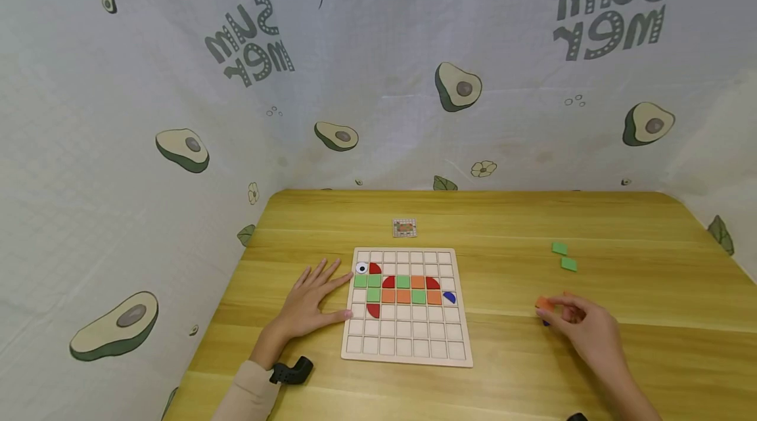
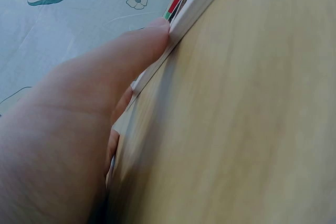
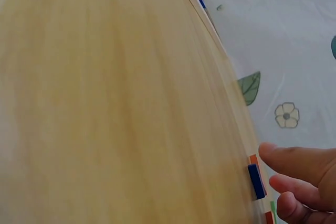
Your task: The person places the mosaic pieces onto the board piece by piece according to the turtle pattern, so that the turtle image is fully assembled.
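My left hand (image 1: pixel 309 306) lies spread on the table, its thumb and a fingertip touching the left edge of the gridded wooden board (image 1: pixel 408 361). Green, orange and red tiles sit in the board's cells, with a white eye piece (image 1: pixel 362 268) upper left and a blue rounded piece (image 1: pixel 449 297) at right. At the right, my right hand (image 1: pixel 591 332) has its thumb and index finger at an orange tile (image 1: pixel 542 303); whether they pinch it is unclear. A blue piece (image 3: pixel 256 182) lies beside that tile, mostly hidden in the head view.
Two loose green tiles (image 1: pixel 568 265) lie beyond my right hand. A small picture card (image 1: pixel 405 228) is behind the board. A white cloth (image 1: pixel 390 119) printed with avocados hangs behind the wooden table (image 1: pixel 503 230). A black band device (image 1: pixel 292 371) is on my left wrist.
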Available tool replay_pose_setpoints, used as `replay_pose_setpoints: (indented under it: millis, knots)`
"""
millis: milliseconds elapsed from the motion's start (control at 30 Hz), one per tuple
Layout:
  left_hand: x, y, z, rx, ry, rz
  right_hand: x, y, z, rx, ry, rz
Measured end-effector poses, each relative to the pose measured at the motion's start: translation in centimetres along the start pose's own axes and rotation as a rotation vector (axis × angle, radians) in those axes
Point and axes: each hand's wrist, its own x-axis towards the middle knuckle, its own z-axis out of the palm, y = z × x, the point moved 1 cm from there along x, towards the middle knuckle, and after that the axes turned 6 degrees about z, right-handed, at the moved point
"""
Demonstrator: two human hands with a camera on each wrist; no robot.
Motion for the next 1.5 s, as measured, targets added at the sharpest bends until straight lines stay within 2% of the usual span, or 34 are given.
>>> replay_pose_setpoints:
  millis: [300,533,767,1167,1500]
  knots:
    - [-0.02,-0.02,0.02,0.005,-0.004,0.003,0.12,0.25,-0.02,-0.051,-0.022,-0.006]
    - [-0.02,-0.04,0.04,0.008,0.017,0.018,0.28,0.35,-0.01,-0.056,-0.033,0.009]
    - [0.1,-0.06,0.09,0.007,0.0,0.008,0.44,0.3,-0.04,-0.046,-0.056,0.029]
    - [0.19,0.0,-0.02,0.017,0.002,0.011,0.56,0.45,0.34,-0.088,-0.025,-0.049]
    - [0.01,-0.04,0.02,0.009,-0.006,0.001,0.69,-0.22,0.16,-0.065,-0.011,-0.056]
